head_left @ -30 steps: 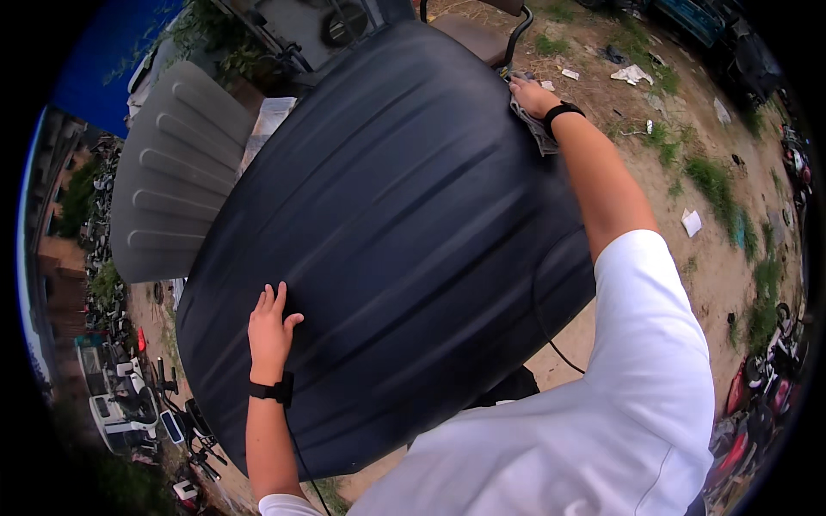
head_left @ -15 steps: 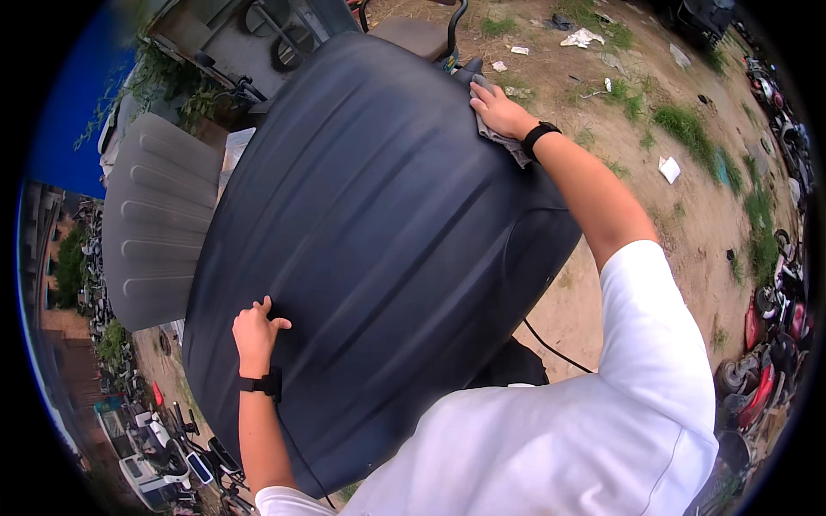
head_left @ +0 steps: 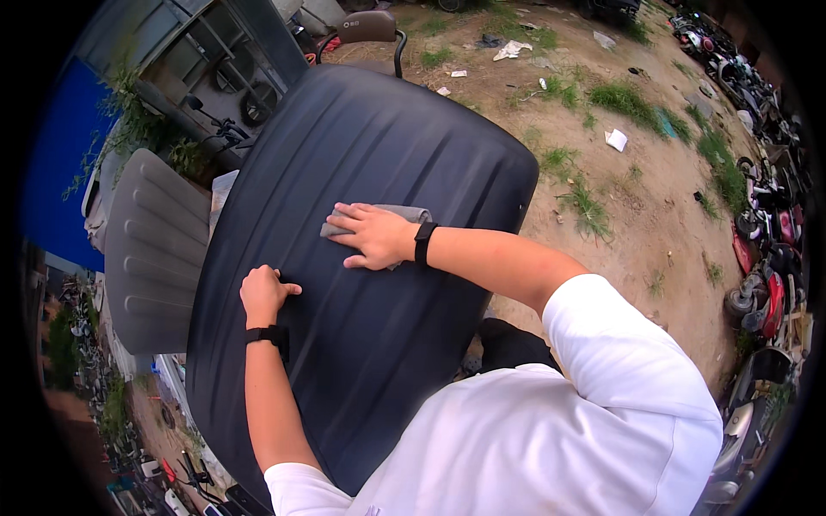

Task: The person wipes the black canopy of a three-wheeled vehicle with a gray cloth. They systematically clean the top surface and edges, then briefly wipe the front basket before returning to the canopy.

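Note:
A large dark, ribbed, curved panel (head_left: 404, 155), like the roof of a small vehicle, spreads out in front of me. My right hand (head_left: 372, 236) lies on a folded grey cloth (head_left: 404, 211) and presses it against the middle of the panel. Its fingers point left and the thumb sticks out to the side. At the panel's left part is my left hand (head_left: 265, 294), its fingers curled in and its thumb pointing right. Nothing shows in it, and its fingertips are partly hidden. Each wrist wears a black band.
A grey ribbed panel (head_left: 155, 258) stands left of the dark one. Beyond the far edge is a brown chair (head_left: 366, 27) beside a metal structure with tyres. Dirt ground with grass and litter (head_left: 616, 140) lies at right, bordered by piled motorbikes and scrap (head_left: 779, 224).
My right hand has brought the cloth from the far right edge to the middle of the panel. The left hand's fingers have curled in more. My view has shifted.

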The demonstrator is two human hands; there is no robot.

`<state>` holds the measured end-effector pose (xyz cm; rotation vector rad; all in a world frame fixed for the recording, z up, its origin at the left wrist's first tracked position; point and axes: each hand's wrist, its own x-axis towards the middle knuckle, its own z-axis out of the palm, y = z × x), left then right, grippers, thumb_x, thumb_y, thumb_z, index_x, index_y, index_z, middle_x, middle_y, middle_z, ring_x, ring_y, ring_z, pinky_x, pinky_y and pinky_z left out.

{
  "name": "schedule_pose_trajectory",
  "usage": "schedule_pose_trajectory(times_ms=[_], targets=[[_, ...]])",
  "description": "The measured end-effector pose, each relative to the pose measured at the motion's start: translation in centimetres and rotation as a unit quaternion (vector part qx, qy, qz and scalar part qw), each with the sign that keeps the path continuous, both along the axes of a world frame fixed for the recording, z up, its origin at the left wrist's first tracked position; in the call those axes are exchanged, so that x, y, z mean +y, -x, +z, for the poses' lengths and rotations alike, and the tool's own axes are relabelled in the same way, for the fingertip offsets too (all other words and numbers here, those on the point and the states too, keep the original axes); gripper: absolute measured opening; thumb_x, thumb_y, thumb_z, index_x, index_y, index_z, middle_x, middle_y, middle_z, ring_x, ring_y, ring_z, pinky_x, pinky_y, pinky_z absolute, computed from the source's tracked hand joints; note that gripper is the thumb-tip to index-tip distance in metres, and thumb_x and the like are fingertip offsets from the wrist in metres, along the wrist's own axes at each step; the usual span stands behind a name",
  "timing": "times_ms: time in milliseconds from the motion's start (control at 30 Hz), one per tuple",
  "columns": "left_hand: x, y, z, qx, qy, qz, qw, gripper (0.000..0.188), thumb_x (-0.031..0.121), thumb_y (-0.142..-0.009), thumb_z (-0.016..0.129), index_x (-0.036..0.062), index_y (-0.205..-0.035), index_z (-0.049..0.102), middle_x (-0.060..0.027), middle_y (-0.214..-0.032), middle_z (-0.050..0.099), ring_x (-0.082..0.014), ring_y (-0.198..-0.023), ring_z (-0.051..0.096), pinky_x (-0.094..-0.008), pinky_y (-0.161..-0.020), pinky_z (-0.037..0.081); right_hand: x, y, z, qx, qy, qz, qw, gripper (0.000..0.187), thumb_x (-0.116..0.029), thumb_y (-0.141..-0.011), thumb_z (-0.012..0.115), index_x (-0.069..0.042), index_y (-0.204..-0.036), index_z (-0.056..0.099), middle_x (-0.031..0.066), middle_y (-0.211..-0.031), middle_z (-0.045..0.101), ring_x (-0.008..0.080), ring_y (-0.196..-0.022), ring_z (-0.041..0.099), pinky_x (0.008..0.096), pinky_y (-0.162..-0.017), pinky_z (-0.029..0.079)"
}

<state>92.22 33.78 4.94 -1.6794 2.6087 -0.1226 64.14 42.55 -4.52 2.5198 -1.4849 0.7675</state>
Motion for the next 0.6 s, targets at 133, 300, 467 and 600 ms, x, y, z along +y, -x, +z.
schedule_pose_trajectory(times_ms=[133,300,467,600], targets=[[-0.5,0.3,-0.4,0.004,-0.008,-0.009,1.000,0.058,0.037,-0.054,0.104,0.0019,-0.092,0.078,-0.0157,-0.098,0.078,-0.0354,-0.095,0.077,-0.0451,-0.081,0.062,6.0,-10.9,-0.9,-0.040,-0.023,0.079,0.996,0.067,-0.054,-0.095,0.066,-0.008,-0.144,0.064,0.0161,-0.161,0.046,0.0384,-0.155,0.033,0.0510,-0.127,0.028],[-0.2,-0.5,-0.3,0.022,0.009,-0.006,1.000,0.060,0.036,-0.053,0.105,0.0016,-0.092,0.076,-0.0152,-0.099,0.079,-0.0356,-0.097,0.077,-0.0449,-0.082,0.062,12.9,-18.8,-1.4,-0.042,-0.039,0.182,0.982,0.062,-0.043,-0.092,0.072,-0.005,-0.140,0.066,0.0149,-0.163,0.044,0.0380,-0.157,0.030,0.0518,-0.129,0.027],[-0.4,0.0,-0.2,0.011,-0.008,0.003,1.000,0.059,0.036,-0.053,0.105,0.0012,-0.091,0.077,-0.0163,-0.100,0.079,-0.0352,-0.097,0.077,-0.0444,-0.081,0.062,13.6,-19.9,-2.1,-0.038,-0.010,0.166,0.985,0.053,-0.034,-0.091,0.072,-0.011,-0.139,0.068,0.0131,-0.160,0.048,0.0370,-0.155,0.034,0.0511,-0.128,0.030],[-0.7,-0.6,-0.3,0.015,-0.018,0.009,1.000,0.056,0.035,-0.052,0.105,0.0011,-0.088,0.078,-0.0162,-0.098,0.079,-0.0350,-0.095,0.077,-0.0437,-0.080,0.062,12.7,-17.7,-1.6,-0.059,-0.065,0.158,0.983,0.050,-0.023,-0.096,0.068,-0.016,-0.145,0.063,0.0098,-0.165,0.043,0.0334,-0.158,0.032,0.0516,-0.128,0.030]])
